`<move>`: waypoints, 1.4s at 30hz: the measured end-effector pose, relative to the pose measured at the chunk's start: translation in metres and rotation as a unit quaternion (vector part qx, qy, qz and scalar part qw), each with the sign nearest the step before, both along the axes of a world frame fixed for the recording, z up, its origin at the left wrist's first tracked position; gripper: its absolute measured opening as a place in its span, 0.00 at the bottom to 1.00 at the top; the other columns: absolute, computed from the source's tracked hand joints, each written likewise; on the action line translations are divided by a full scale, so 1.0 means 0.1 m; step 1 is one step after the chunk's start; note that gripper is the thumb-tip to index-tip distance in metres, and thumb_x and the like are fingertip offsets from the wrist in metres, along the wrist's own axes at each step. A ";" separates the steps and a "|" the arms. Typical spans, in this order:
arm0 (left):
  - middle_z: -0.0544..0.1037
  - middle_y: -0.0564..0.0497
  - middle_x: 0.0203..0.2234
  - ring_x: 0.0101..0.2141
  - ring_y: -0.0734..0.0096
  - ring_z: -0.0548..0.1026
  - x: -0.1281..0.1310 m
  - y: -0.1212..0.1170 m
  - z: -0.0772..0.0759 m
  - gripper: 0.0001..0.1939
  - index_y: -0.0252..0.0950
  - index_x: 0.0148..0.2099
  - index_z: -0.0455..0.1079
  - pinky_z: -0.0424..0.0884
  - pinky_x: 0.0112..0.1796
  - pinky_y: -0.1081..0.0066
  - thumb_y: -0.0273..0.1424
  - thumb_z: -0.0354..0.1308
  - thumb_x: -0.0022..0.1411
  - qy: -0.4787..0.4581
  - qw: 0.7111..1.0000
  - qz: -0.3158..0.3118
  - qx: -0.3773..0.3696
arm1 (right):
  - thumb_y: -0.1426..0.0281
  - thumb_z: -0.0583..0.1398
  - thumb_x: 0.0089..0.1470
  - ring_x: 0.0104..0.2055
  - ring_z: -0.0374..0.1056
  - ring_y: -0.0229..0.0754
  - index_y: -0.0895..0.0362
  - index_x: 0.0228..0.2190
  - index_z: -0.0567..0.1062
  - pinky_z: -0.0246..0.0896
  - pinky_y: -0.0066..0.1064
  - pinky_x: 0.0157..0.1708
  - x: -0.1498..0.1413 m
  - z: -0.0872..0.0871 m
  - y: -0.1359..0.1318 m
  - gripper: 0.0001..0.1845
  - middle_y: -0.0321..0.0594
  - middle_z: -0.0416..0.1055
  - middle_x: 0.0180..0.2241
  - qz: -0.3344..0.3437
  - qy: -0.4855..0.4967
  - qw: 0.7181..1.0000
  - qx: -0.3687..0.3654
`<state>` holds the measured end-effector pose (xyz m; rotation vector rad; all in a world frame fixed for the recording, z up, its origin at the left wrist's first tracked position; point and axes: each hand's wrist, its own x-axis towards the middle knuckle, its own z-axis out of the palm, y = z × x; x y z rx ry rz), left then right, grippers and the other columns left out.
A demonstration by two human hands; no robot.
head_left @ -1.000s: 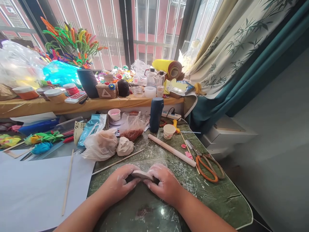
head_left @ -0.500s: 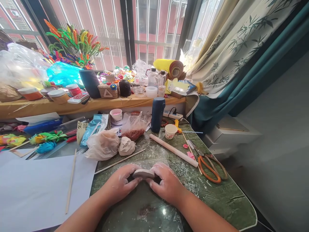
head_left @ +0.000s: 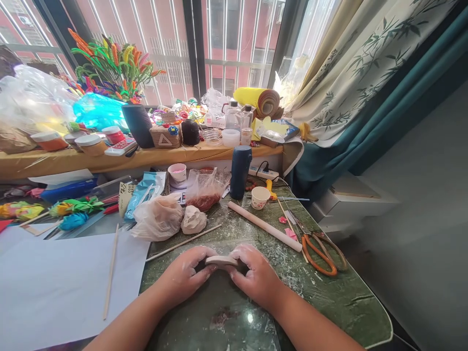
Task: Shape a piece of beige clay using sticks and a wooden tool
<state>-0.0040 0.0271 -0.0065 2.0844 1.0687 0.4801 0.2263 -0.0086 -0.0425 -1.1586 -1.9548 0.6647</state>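
Note:
A flattened piece of pale grey clay (head_left: 221, 261) is held up between both hands above the green table. My left hand (head_left: 190, 273) pinches its left edge, fingers on top and thumb underneath. On the opposite edge, my right hand (head_left: 253, 276) grips in the same way. White residue marks the fingers of both. Beyond the hands sit a rough lump of white clay (head_left: 193, 220) and a thin wooden stick (head_left: 184, 242). A pale rolling pin (head_left: 263, 226) lies slanted to the right, past the right hand.
Orange-handled scissors (head_left: 321, 254) lie by the right table edge. A paper cup (head_left: 260, 197) and a dark blue bottle (head_left: 240, 172) stand at the back. White paper (head_left: 66, 287) covers the left side. Plastic bags (head_left: 158, 218) and a cluttered windowsill (head_left: 146, 158) lie beyond.
The clay piece now appears thinner and more edge-on, as the hands have tilted it slightly. The whole view has shifted a little; both hands keep their hold.

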 end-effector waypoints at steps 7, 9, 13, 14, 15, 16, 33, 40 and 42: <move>0.82 0.48 0.41 0.41 0.61 0.78 -0.01 -0.02 -0.01 0.09 0.40 0.46 0.77 0.72 0.45 0.67 0.32 0.56 0.67 -0.015 1.000 0.000 0.002 | 0.72 0.61 0.60 0.37 0.66 0.43 0.52 0.32 0.73 0.61 0.33 0.39 0.00 0.05 0.00 0.04 0.36 0.71 0.32 0.014 0.011 1.000 0.003; 0.82 0.48 0.41 0.41 0.61 0.78 -0.01 -0.02 -0.02 0.09 0.40 0.46 0.77 0.72 0.44 0.67 0.31 0.57 0.67 -0.014 1.000 0.004 0.002 | 0.72 0.61 0.59 0.36 0.66 0.42 0.52 0.31 0.72 0.60 0.33 0.39 -0.01 0.04 0.00 0.05 0.35 0.71 0.31 0.016 0.005 1.000 -0.001; 0.82 0.48 0.42 0.43 0.60 0.78 0.00 -0.02 0.00 0.10 0.40 0.46 0.77 0.72 0.46 0.67 0.30 0.57 0.66 -0.024 1.000 0.006 0.002 | 0.71 0.62 0.60 0.35 0.66 0.42 0.52 0.30 0.72 0.59 0.32 0.37 -0.02 0.02 -0.01 0.06 0.35 0.70 0.30 0.010 -0.011 1.000 0.012; 0.82 0.48 0.42 0.43 0.60 0.78 0.00 -0.02 0.00 0.09 0.40 0.46 0.77 0.72 0.46 0.66 0.31 0.57 0.66 -0.025 1.000 0.007 0.002 | 0.70 0.62 0.61 0.35 0.66 0.42 0.52 0.30 0.72 0.59 0.33 0.37 -0.02 0.01 -0.01 0.06 0.35 0.70 0.30 0.009 -0.012 1.000 0.020; 0.82 0.48 0.42 0.43 0.60 0.78 0.00 -0.02 0.01 0.10 0.40 0.46 0.77 0.72 0.46 0.66 0.31 0.57 0.66 -0.025 1.000 0.009 0.001 | 0.70 0.62 0.61 0.35 0.66 0.42 0.52 0.31 0.72 0.60 0.33 0.38 -0.03 0.01 -0.01 0.05 0.36 0.70 0.31 0.010 -0.012 1.000 0.025; 0.82 0.48 0.42 0.43 0.60 0.78 0.00 -0.02 0.01 0.10 0.40 0.46 0.77 0.73 0.46 0.66 0.31 0.57 0.66 -0.025 1.000 0.011 -0.001 | 0.71 0.62 0.60 0.36 0.66 0.42 0.52 0.31 0.72 0.60 0.33 0.38 -0.03 0.00 -0.01 0.05 0.36 0.71 0.31 0.010 -0.012 1.000 0.026; 0.82 0.49 0.41 0.42 0.61 0.78 0.00 -0.02 0.00 0.10 0.40 0.45 0.77 0.73 0.45 0.67 0.29 0.56 0.65 -0.025 1.000 0.002 0.008 | 0.70 0.60 0.63 0.38 0.67 0.44 0.52 0.34 0.73 0.61 0.35 0.40 -0.01 0.04 0.00 0.04 0.37 0.72 0.33 0.024 -0.009 1.000 0.002; 0.82 0.50 0.40 0.41 0.61 0.78 0.00 -0.03 0.01 0.09 0.40 0.45 0.77 0.71 0.44 0.68 0.30 0.57 0.66 -0.021 1.000 0.010 0.005 | 0.70 0.61 0.62 0.38 0.67 0.44 0.52 0.33 0.72 0.61 0.34 0.40 0.00 0.02 -0.02 0.04 0.37 0.72 0.34 0.012 -0.010 1.000 0.002; 0.82 0.50 0.41 0.41 0.62 0.78 0.01 -0.03 0.02 0.09 0.41 0.45 0.76 0.71 0.44 0.68 0.29 0.57 0.65 -0.027 1.000 -0.002 0.000 | 0.69 0.61 0.62 0.38 0.68 0.44 0.52 0.34 0.73 0.61 0.34 0.40 0.00 0.01 -0.01 0.03 0.37 0.72 0.33 0.018 -0.010 1.000 -0.005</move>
